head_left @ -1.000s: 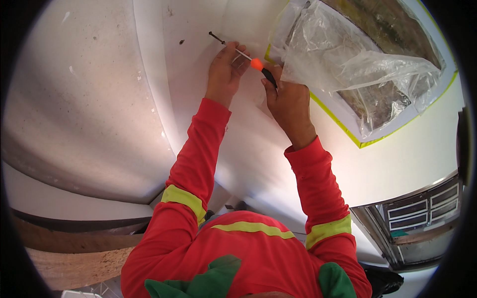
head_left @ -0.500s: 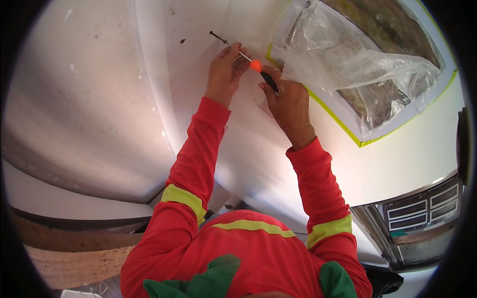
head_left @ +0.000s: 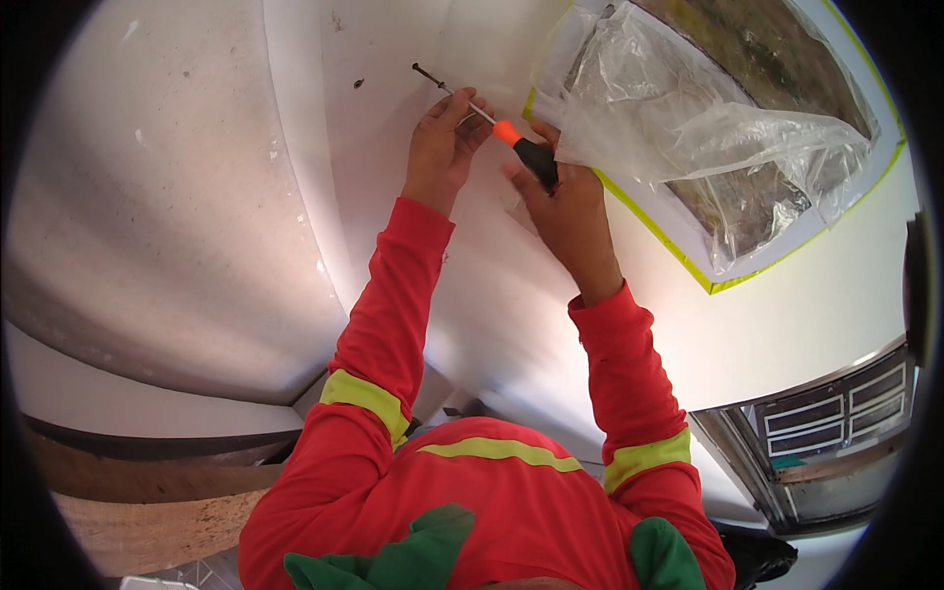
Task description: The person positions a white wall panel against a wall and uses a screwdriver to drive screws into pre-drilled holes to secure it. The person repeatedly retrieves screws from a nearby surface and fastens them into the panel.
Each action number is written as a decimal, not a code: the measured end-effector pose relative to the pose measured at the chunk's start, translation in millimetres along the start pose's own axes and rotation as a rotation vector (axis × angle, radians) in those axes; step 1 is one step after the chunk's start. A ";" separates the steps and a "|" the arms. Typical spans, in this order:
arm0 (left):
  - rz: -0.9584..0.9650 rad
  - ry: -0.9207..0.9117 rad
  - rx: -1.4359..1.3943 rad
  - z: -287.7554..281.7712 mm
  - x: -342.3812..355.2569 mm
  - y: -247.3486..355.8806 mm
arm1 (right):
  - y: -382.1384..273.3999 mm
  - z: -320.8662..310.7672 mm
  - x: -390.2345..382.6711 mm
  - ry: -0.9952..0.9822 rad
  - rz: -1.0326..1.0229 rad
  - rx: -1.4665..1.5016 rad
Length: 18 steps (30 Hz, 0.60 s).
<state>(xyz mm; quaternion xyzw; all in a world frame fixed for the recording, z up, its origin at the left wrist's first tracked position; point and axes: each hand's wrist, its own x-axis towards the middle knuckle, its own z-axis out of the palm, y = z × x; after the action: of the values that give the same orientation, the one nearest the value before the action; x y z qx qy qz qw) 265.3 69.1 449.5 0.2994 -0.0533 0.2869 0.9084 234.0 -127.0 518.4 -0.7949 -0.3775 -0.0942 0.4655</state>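
Note:
A long dark screw (head_left: 426, 75) stands out from the white wall (head_left: 364, 138), with the tip of a screwdriver's steel shaft at its near end. My left hand (head_left: 444, 147) pinches around the shaft close to that junction. My right hand (head_left: 560, 206) grips the screwdriver's black and orange handle (head_left: 532, 153) from below, its thumb along the handle and some fingers hidden behind it. A small dark hole or mark (head_left: 359, 83) shows on the wall left of the screw.
At upper right, loose clear plastic (head_left: 669, 108) hangs over an opening framed with yellow tape (head_left: 669, 236). A curved off-white panel (head_left: 157, 197) fills the left. Wooden boards (head_left: 147, 521) lie at lower left; a window with pale bars (head_left: 826, 413) is at lower right.
The screwdriver's handle has turned and shows more of its black part. My right hand has rotated slightly, its thumb shifting left and its wrist a little lower. My left hand has barely moved.

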 end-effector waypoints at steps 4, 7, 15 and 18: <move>-0.012 -0.005 -0.064 6.5 -7.1 -2.1 | 18.0 6.1 6.4 0.119 -0.261 -0.197; -0.008 -0.015 -0.030 4.7 -3.3 -3.1 | 14.0 6.9 6.0 0.187 -0.425 -0.491; -0.020 -0.044 -0.056 -0.9 -0.4 1.0 | 5.6 -1.7 3.0 -0.003 0.000 -0.009; 0.006 -0.021 -0.064 2.7 -3.1 -4.7 | 14.5 3.6 3.1 0.067 -0.199 -0.296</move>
<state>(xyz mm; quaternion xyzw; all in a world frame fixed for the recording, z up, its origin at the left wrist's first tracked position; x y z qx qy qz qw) 265.5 62.9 448.4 0.2731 -0.0727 0.2847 0.9160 245.4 -126.6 508.3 -0.8099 -0.4205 -0.2209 0.3441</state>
